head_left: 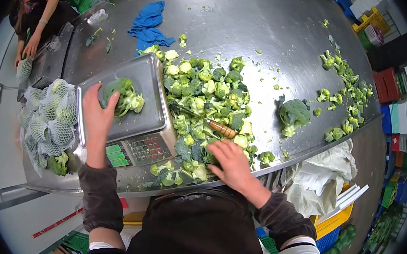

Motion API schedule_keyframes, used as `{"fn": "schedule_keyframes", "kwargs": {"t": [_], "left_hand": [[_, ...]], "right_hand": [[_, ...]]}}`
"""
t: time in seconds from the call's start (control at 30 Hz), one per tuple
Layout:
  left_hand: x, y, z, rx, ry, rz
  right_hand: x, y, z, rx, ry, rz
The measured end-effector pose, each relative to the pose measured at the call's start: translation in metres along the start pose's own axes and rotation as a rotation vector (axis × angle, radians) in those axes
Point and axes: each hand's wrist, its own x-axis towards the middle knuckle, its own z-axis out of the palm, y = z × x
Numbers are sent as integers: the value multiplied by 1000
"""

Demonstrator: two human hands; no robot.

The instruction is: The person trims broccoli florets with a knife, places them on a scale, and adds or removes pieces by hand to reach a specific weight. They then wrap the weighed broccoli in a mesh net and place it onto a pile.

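My left hand (100, 109) is over the left part of the scale's metal tray (153, 85), fingers apart, beside a cut broccoli piece (127, 97) lying in the tray. Below the tray is the scale's keypad (150, 149) with a green display. To the right of the scale spreads a heap of broccoli florets (202, 85). A knife with a wooden handle (222, 128) lies on this heap. My right hand (229, 161) rests at the heap's near edge with its fingers spread, just below the knife handle.
Net-wrapped broccoli (52, 117) is piled left of the scale. A blue cloth (150, 26) lies beyond it. One large broccoli head (293, 115) and scattered florets (350, 99) are on the right of the metal table (214, 18). A co-worker's hands (28, 49) hold netting at far left.
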Motion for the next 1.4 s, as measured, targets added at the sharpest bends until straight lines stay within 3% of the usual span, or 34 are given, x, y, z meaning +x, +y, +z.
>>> {"fn": "schedule_keyframes", "kwargs": {"t": [0.03, 0.1, 0.17, 0.2, 0.23, 0.27, 0.33, 0.4, 0.57, 0.63, 0.67, 0.73, 0.8, 0.87, 0.9, 0.93, 0.97, 1.0, 1.07, 1.1, 1.17, 1.2, 1.27, 1.33, 1.4], "left_hand": [[-7, 14, -8, 1, 3, -2], [-30, 50, -26, -214, 183, 280], [-68, 66, -27, -566, -118, 211], [-89, 81, -24, -863, -354, -56], [-107, 93, -18, -1149, -590, -334], [-121, 97, -5, -1245, -681, -349], [-141, 104, 11, -1337, -761, -365], [-152, 116, 14, -1524, -803, -507], [-155, 128, 5, -1479, -741, -505], [-157, 133, 4, -1405, -549, -468], [-159, 135, 5, -1407, -553, -463], [-162, 136, 10, -1441, -576, -439], [-161, 136, 13, -1432, -527, -453], [-158, 133, 13, -1649, -661, -773], [-158, 133, 15, -1674, -634, -829], [-159, 131, 17, -1674, -635, -826], [-161, 130, 19, -1716, -639, -873], [-162, 130, 21, -1757, -642, -920], [-161, 136, 21, -1689, -660, -880], [-160, 139, 21, -1622, -677, -843], [-157, 144, 18, -1591, -675, -799], [-155, 146, 17, -1567, -671, -756], [-155, 147, 23, -1536, -645, -723], [-158, 147, 36, -1504, -626, -694], [-158, 146, 48, -1229, -553, -438]], "right_hand": [[-6, 4, 12, 17, -42, 3], [-10, 8, 21, 35, -84, 3], [-10, 8, 13, 314, -40, 129], [-9, 7, 12, 312, -41, 122], [-9, 5, 12, 814, -12, 400], [-9, 3, 12, 1317, 17, 682], [-3, 6, 14, 1469, 5, 673], [6, -6, 7, 2031, 99, 644], [6, -12, 12, 2132, 71, 626], [3, -17, 17, 1597, 30, 783], [1, -22, 18, 1325, 66, 598], [2, -34, 13, 1209, 28, 459], [2, -30, 6, 1287, 33, 442], [7, -8, -8, 729, 83, 260], [13, -3, -16, 643, 240, 333], [16, 17, -18, 479, 247, 364], [20, 36, -15, 204, 324, 243], [26, 43, -21, 17, 266, 263], [29, 71, -8, -90, 207, 231], [30, 79, -11, -86, 211, 233], [29, 92, -17, 472, 90, 385], [27, 96, -17, 563, 200, 412], [19, 104, -19, 1072, 324, 553], [15, 94, -28, 1584, 324, 583], [12, 88, -25, 1800, 275, 545]]}}
